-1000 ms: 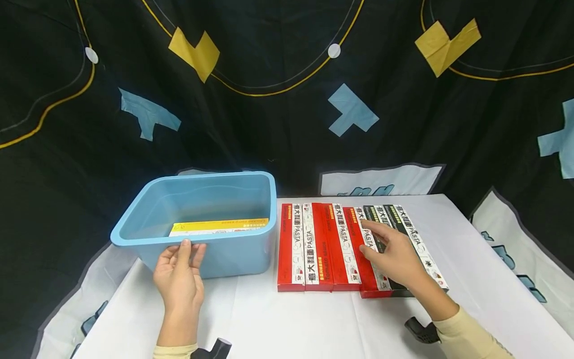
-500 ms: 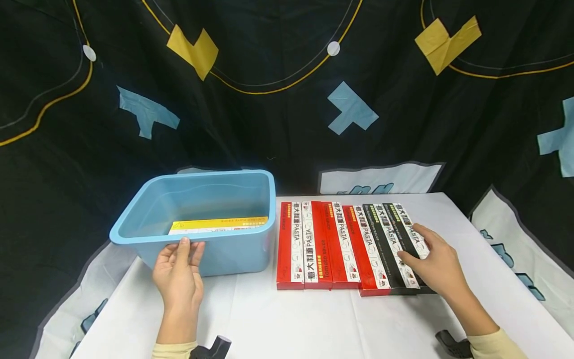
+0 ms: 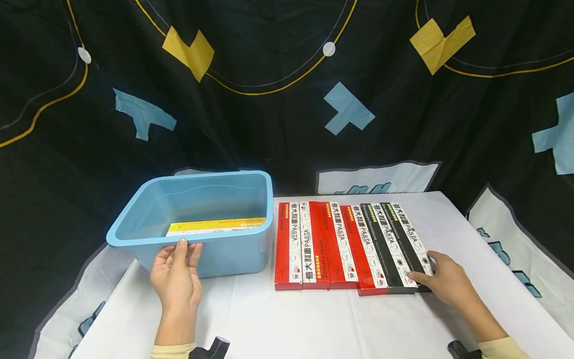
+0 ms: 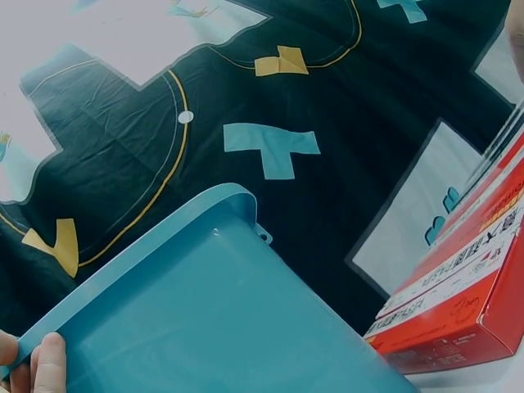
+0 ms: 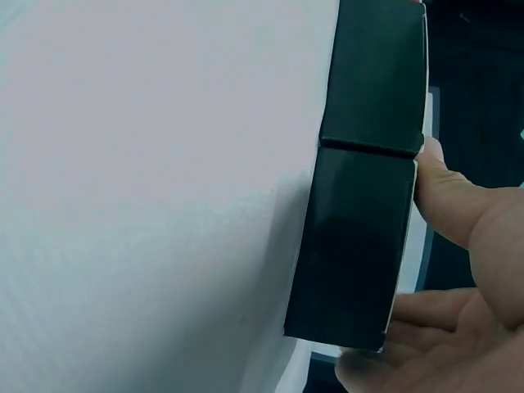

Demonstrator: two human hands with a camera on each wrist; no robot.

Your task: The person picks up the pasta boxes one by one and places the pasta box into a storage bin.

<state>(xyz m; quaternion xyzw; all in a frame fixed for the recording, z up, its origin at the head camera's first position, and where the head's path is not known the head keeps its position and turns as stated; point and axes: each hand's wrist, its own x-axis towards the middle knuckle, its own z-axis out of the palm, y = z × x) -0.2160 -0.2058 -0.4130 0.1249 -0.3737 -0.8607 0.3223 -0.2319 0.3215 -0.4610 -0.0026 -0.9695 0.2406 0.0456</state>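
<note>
My left hand (image 3: 177,281) grips the near rim of a blue plastic bin (image 3: 237,254), thumb up at the rim and fingers curled against the outer wall. Inside the bin lies a yellow and white box (image 3: 215,227). At the right end of a row of pasta boxes, my right hand (image 3: 448,279) spans the near end of the outermost black pasta box (image 3: 410,239). The right wrist view shows its thumb (image 5: 446,192) at the seam with the neighbouring black box (image 5: 377,74), and its fingers (image 5: 426,319) along the opposite side.
Several red and white pasta boxes (image 3: 314,244) lie side by side between the bin and the black ones, on a white-covered table (image 3: 309,324). A black curtain (image 3: 269,129) with yellow and blue patches hangs behind.
My right hand has moved right and toward me, from over the red and black boxes to the near end of the outermost black pasta box. The left hand stays at the bin's rim.
</note>
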